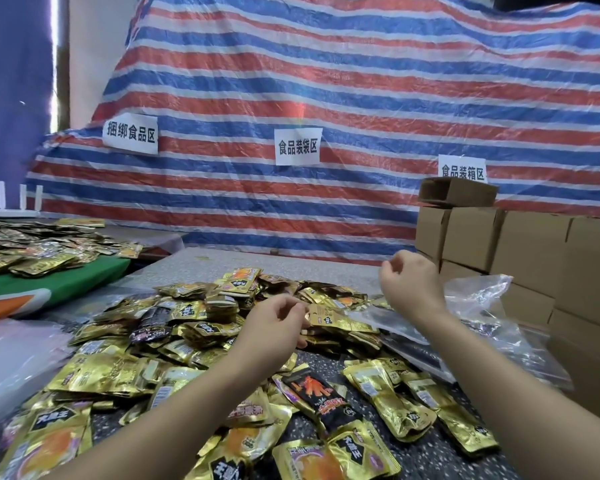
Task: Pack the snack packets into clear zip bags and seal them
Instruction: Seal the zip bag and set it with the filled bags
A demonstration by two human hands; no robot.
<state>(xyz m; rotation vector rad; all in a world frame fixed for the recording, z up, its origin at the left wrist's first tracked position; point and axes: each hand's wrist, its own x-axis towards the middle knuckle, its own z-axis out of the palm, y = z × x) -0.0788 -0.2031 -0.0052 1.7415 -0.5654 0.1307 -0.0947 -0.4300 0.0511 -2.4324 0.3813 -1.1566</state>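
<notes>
A big heap of gold snack packets (194, 327) covers the speckled table (430, 455), with a few black packets (321, 393) mixed in. My left hand (274, 323) hovers over the middle of the heap with curled fingers. Its fingertips are right at the edge of a flat gold packet (329, 318); whether they pinch it is unclear. My right hand (409, 282) is raised above the pile, fingers loosely curled, with nothing visible in them. Clear zip bags (478, 303) lie crumpled just right of that hand, partly over the packets.
Stacked cardboard boxes (520, 251) wall off the right side. A striped tarp (326, 98) with paper signs hangs behind. At the left, a second table with a green cloth (66, 278) carries more packets. White plastic (11, 368) lies at the near left.
</notes>
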